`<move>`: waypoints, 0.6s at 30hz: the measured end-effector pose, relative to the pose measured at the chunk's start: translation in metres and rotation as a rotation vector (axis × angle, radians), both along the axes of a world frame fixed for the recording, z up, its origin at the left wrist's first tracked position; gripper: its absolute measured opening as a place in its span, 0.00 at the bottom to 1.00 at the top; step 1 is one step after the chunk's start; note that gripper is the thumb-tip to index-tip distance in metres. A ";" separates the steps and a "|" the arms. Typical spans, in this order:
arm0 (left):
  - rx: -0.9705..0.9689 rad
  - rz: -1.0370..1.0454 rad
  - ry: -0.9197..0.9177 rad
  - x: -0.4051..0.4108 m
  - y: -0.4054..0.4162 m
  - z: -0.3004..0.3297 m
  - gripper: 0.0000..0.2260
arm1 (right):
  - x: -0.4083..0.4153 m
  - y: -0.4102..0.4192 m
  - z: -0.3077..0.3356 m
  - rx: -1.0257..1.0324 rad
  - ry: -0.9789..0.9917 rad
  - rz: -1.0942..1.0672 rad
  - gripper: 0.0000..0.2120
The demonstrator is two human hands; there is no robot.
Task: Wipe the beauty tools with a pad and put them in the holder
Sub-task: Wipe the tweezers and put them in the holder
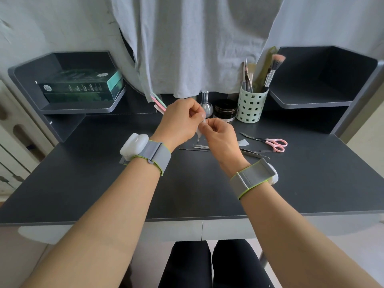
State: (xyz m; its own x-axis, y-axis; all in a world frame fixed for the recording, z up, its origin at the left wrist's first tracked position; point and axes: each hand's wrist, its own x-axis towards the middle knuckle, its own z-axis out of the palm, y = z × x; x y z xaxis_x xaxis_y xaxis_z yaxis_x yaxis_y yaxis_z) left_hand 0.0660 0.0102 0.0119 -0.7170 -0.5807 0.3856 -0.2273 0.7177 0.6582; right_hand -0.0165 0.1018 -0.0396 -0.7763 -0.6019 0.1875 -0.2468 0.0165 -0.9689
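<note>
Watching the head cam rn: both hands are up over the desk [104,183] working one small metal tool [198,136]. From what I can see my left hand [178,123] has its fingers curled and pinching at the top end, and the right hand [220,134] is pinched round the white pad [202,123] wrapped on the shaft. The tool's tip pokes out below, between the two hands, hanging clear of the desk.

Imo the way to do this well: keep the left pinch firm so it doesn't spin, slide the pad down the full length to the tip, rotate a bit, repeat. Go easy near the tip, looks pointy.

The green holder [251,107] w/ brushes is behind and to the right of the hands, near but not touching. Pink scissors [274,143], tweezers [253,152] and a couple thin tools [197,147] lie on the desk under and right of the hands, prob not wiped yet.
</note>
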 end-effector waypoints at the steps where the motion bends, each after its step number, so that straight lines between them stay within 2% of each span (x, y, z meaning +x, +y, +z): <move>1: -0.018 -0.002 -0.021 0.000 -0.001 0.000 0.04 | 0.000 0.000 0.000 0.003 0.008 0.003 0.07; 6: -0.066 0.011 -0.065 -0.004 -0.004 0.002 0.04 | -0.001 -0.001 0.001 0.021 0.031 0.018 0.09; 18: -0.064 0.080 0.023 -0.009 -0.014 0.020 0.07 | -0.003 -0.009 -0.006 0.073 0.060 0.010 0.08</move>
